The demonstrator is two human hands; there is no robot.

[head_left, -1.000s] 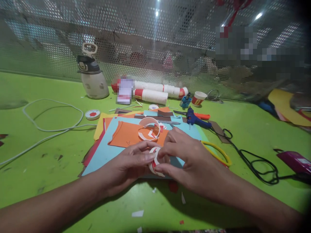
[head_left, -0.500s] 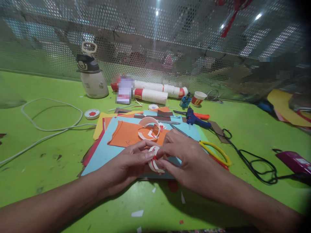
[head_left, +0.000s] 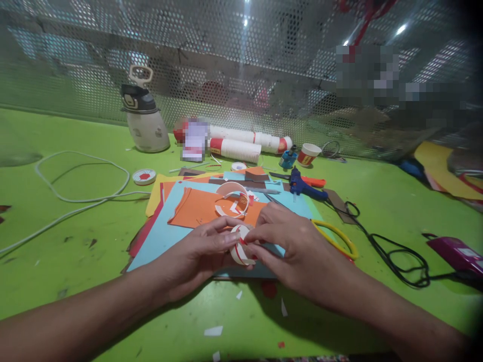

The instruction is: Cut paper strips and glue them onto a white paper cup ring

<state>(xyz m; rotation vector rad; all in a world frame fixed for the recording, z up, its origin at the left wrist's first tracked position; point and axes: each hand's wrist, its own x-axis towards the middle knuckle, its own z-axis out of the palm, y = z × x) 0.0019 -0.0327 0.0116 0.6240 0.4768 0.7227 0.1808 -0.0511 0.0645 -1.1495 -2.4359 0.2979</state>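
Over the front of the paper stack, my left hand [head_left: 202, 247] grips a small white paper cup piece [head_left: 240, 256] with red stripes, thumb on its near side. From the right, my right hand [head_left: 287, 236] has its thumb and forefinger closed at that piece's right edge; a bit of red shows by the fingertips. Just beyond my hands, a curled white paper cup strip [head_left: 247, 203] lies on an orange sheet [head_left: 192, 208]. Beneath is a light blue sheet [head_left: 160, 246]. Scissors with yellow handles [head_left: 345, 241] lie beside my right hand, partly hidden by it.
A blue glue gun [head_left: 302, 185] rests at the right, its black cord [head_left: 377, 241] running toward a purple device [head_left: 455, 251]. Behind are stacked paper cups [head_left: 236, 150], a single cup [head_left: 309, 153] and a bottle [head_left: 147, 128]. A white cable [head_left: 90, 202] loops at the left.
The cup piece has tilted slightly between my fingers, showing more of its striped side. My right hand has shifted slightly right and down. The things on the table look unmoved.
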